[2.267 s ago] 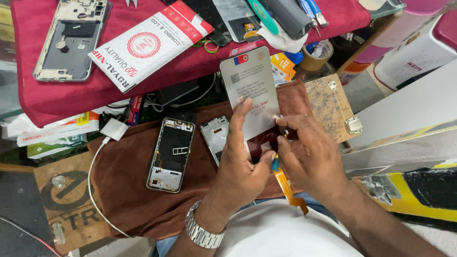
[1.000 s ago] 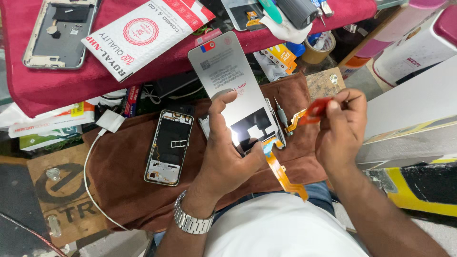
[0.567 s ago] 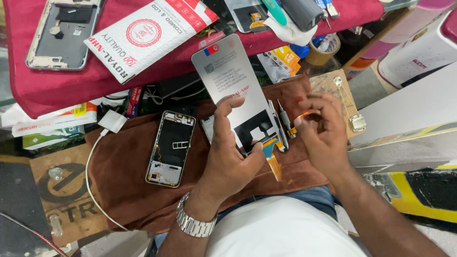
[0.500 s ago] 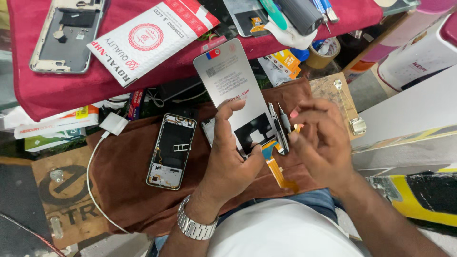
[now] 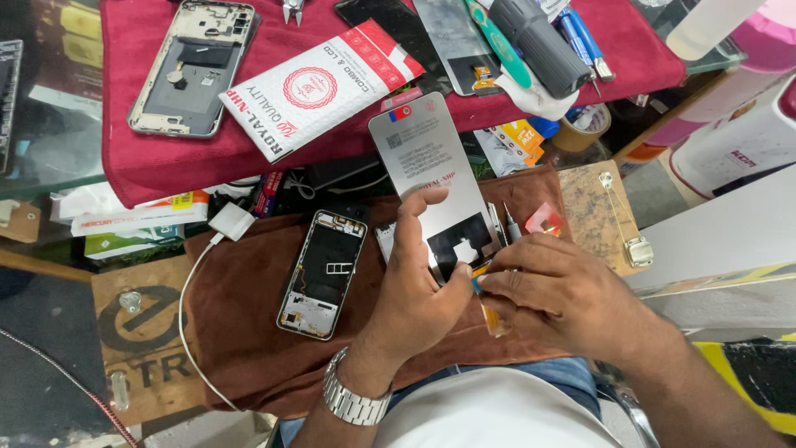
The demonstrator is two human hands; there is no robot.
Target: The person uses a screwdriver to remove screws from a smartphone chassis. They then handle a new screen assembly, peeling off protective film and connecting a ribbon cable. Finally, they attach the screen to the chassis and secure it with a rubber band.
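Observation:
My left hand (image 5: 419, 286) grips the lower end of a grey replacement phone screen (image 5: 431, 178), its back side up and its top end pointing away from me. My right hand (image 5: 555, 290) pinches a small tab or flex ribbon at the screen's bottom edge, fingertips meeting my left thumb. An orange strip (image 5: 495, 319) hangs below the fingers. An open phone frame (image 5: 323, 274) with bare internals lies on the brown cloth (image 5: 249, 332) just left of my left hand. A small red film piece (image 5: 543, 220) lies by tweezers (image 5: 500, 224) right of the screen.
A red cloth (image 5: 166, 166) on the upper shelf carries another stripped phone body (image 5: 192, 66), a white and red packet (image 5: 319, 87), a dark glass panel and tools. A white charger with cable (image 5: 230, 222) lies left. A cork block (image 5: 597, 211) and white containers (image 5: 738, 141) stand right.
My right hand dropped the red film it was lifting away at the right and came back to the screen's bottom edge. The screen stays in my left hand, nearly still.

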